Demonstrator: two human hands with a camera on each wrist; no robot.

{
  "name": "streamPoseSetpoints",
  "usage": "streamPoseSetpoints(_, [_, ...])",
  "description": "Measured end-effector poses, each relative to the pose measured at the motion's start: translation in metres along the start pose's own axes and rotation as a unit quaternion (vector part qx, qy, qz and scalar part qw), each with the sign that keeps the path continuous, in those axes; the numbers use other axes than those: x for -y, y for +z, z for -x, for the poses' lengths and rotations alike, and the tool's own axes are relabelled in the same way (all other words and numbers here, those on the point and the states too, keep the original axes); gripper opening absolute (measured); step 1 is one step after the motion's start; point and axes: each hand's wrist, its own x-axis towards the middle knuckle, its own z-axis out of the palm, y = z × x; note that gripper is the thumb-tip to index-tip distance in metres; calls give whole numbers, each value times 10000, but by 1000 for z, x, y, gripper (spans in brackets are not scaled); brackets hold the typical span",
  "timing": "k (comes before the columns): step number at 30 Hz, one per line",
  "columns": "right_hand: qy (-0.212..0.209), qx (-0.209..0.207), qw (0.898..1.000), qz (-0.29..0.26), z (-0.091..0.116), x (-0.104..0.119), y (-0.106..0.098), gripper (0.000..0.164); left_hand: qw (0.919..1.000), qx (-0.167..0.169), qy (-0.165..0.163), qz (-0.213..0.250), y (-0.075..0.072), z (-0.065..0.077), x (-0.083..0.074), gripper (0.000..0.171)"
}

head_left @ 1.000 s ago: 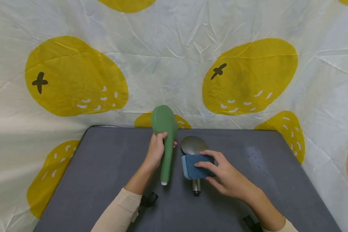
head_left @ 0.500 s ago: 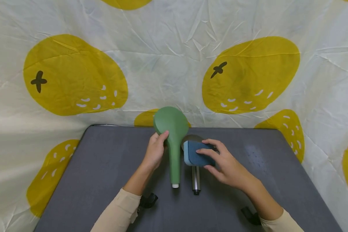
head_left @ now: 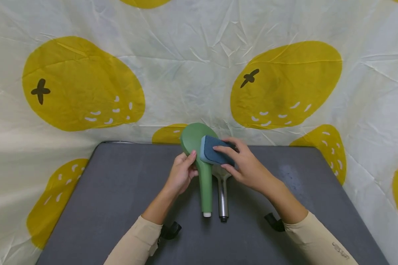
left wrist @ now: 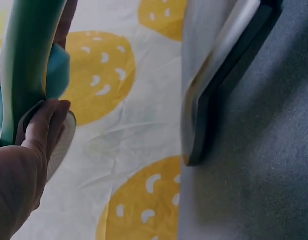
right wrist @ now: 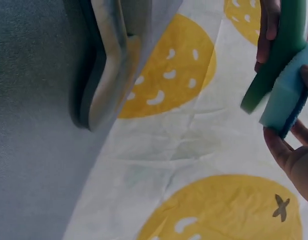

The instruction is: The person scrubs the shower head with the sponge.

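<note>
A green shower head (head_left: 205, 184) is held up above the table by my left hand (head_left: 181, 173), the thumb on its front edge where head and handle meet. My right hand (head_left: 248, 163) pinches a blue sponge (head_left: 219, 147), dark on one face and light on the other. In the head view the sponge overlaps the right side of the green head; the right wrist view shows its light face (right wrist: 286, 97) against or very close to the green shower head (right wrist: 283, 55). Behind them a silver shower head (head_left: 223, 198) lies on the table, its round part mostly hidden.
The dark grey table (head_left: 126, 184) has its far edge against a white curtain (head_left: 185, 81) printed with yellow fruit shapes. Black wrist straps (head_left: 170, 230) show under both forearms.
My right hand has carried the sponge up and left, from over the silver shower head to the green one. My left hand has turned the green shower head and shifted it slightly right.
</note>
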Motion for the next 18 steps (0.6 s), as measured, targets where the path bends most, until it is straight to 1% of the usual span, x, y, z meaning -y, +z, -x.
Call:
streamPoseSetpoints(2, [-152,116,9998,46,-1,3,0,56,10000,-14,25,-34,0,-1,0,42])
streamPoseSetpoints(7, [-739,396,9961,271,4,12,-1,57,9995,-268,60,-148,-1,-2,-1,43])
streamPoseSetpoints(11, [-1059,693,9907,508,13,26,-1,60,9975,-541,107,-445,-1,-3,-1,43])
streamPoseSetpoints(14, [-1369,940,9834,737,21,37,1,58,9950,-721,110,-677,-2,-4,-2,43])
streamPoseSetpoints(18, [-1820,1179,9716,943,30,49,5,53,9935,-809,50,-794,-3,-4,-4,45])
